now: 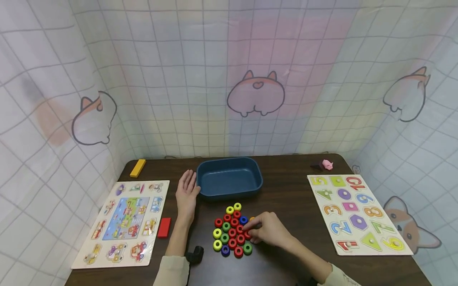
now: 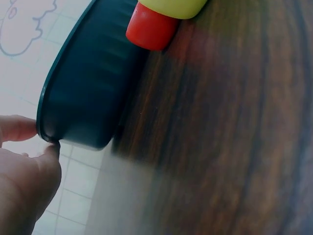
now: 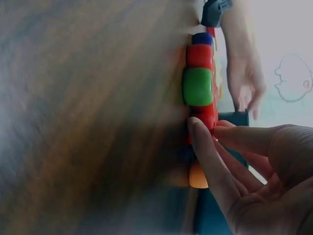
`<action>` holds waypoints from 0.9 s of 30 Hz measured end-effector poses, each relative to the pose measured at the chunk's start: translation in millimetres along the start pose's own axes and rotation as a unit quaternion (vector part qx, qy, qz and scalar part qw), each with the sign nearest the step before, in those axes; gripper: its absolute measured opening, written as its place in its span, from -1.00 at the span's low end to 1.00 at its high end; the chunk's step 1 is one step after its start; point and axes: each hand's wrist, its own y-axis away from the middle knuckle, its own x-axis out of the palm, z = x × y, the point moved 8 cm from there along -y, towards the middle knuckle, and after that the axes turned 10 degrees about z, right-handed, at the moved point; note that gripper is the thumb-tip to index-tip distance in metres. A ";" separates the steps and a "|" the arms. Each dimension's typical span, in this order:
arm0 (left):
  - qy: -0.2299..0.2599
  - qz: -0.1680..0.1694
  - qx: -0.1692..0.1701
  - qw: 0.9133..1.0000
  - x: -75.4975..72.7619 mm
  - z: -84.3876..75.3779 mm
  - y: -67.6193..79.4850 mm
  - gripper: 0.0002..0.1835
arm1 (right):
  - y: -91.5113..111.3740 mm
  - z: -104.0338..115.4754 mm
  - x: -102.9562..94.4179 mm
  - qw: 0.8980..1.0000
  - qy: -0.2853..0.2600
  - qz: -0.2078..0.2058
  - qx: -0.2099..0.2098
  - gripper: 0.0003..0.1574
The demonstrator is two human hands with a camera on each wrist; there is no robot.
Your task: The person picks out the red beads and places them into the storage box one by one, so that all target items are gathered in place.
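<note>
A cluster of ring-shaped beads in red, green, yellow and blue lies flat on the dark table. At its right side my right hand (image 1: pixel 270 230) pinches a red ring bead (image 1: pixel 247 234) between thumb and index finger. The right wrist view shows these fingertips close over the table beside a green bead (image 3: pixel 198 86) and an orange bead (image 3: pixel 197 175). Behind the cluster stands a dark blue bin (image 1: pixel 229 195). My left hand (image 1: pixel 187 194) rests against its left end, fingers extended, with the thumb at the near corner, touching the rim (image 2: pixel 43 98).
A picture puzzle board (image 1: pixel 157 222) lies on the left, with a red block (image 1: pixel 164 227) beside it and a yellow block (image 1: pixel 137 168) behind. On the right are a number puzzle board (image 1: pixel 336 234) and a pink pig figure (image 1: pixel 327 165). Patterned curtains (image 1: pixel 200 131) enclose the table.
</note>
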 end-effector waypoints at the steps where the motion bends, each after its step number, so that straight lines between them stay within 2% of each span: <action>1: -0.003 -0.003 0.001 1.000 -1.4 2.3 -0.3 -0.30 | -0.9 0.8 -1.7 1.000 -0.009 0.006 0.001 -0.78; 5: -0.010 -0.003 0.009 1.000 -3.2 7.0 -2.8 -0.28 | -7.0 14.0 -16.6 0.999 -0.032 0.027 0.000 -0.78; 9: -0.012 -0.006 0.019 1.000 -5.2 6.5 -4.2 -0.28 | -23.5 42.2 -40.0 0.998 -0.049 0.040 -0.004 -0.78; 13: -0.015 -0.008 0.018 1.000 -7.4 7.0 -4.2 -0.28 | -54.7 70.1 -63.2 0.994 -0.086 0.062 -0.009 -0.77; 17: -0.018 -0.002 0.016 1.000 -7.0 7.5 -4.2 -0.29 | -97.1 89.3 -81.9 0.993 -0.095 0.076 -0.007 -0.75; 22: -0.016 0.005 0.016 1.000 -7.0 6.6 -3.8 -0.30 | -153.8 89.7 -93.9 0.992 -0.104 0.060 0.032 -0.74; 27: -0.004 0.023 0.008 1.000 -3.2 -1.4 -1.9 -0.31 | -197.6 70.8 -85.4 0.981 -0.168 0.059 0.084 -0.68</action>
